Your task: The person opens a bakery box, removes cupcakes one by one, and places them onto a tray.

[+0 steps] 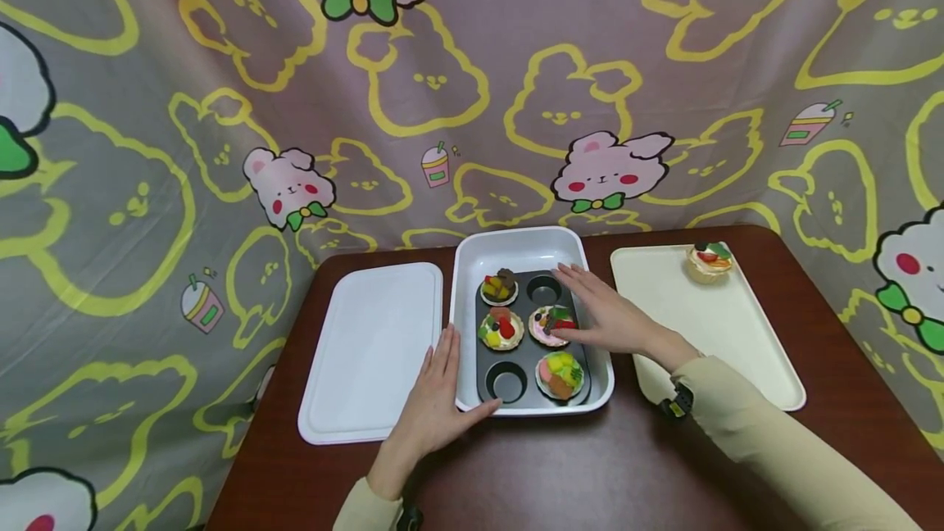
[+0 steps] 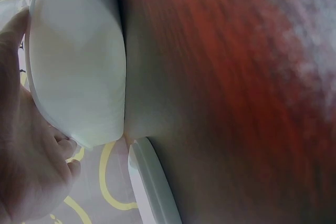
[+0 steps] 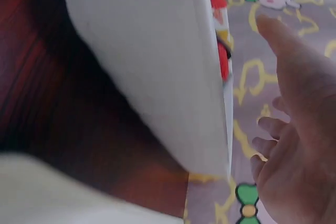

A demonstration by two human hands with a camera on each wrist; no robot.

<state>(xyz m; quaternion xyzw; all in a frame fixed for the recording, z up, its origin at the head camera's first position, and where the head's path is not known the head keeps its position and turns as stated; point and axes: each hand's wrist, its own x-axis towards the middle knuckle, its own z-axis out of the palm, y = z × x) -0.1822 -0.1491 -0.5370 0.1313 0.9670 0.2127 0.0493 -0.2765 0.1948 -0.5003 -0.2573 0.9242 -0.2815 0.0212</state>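
Observation:
A white tub (image 1: 516, 254) holds a dark muffin tin (image 1: 529, 367). Fruit-topped tarts sit in several of its cups, among them one with a strawberry (image 1: 501, 329) and one with green and yellow pieces (image 1: 560, 375). The far right and near left cups show bare dark bottoms. My left hand (image 1: 435, 404) rests at the tub's near left corner, fingers straight along the left rim, thumb near the front rim. Over the right rim, my right hand (image 1: 608, 318) extends with fingers fairly straight, partly covering the pink-cream tart (image 1: 544, 324); I see nothing held.
To the right lies a cream tray (image 1: 708, 334) bearing one fruit tart (image 1: 710, 262) at its far end. A white lid-like board (image 1: 372, 351) lies left of the tub. Behind the brown table (image 1: 560, 465) hangs a patterned cloth (image 1: 472, 121).

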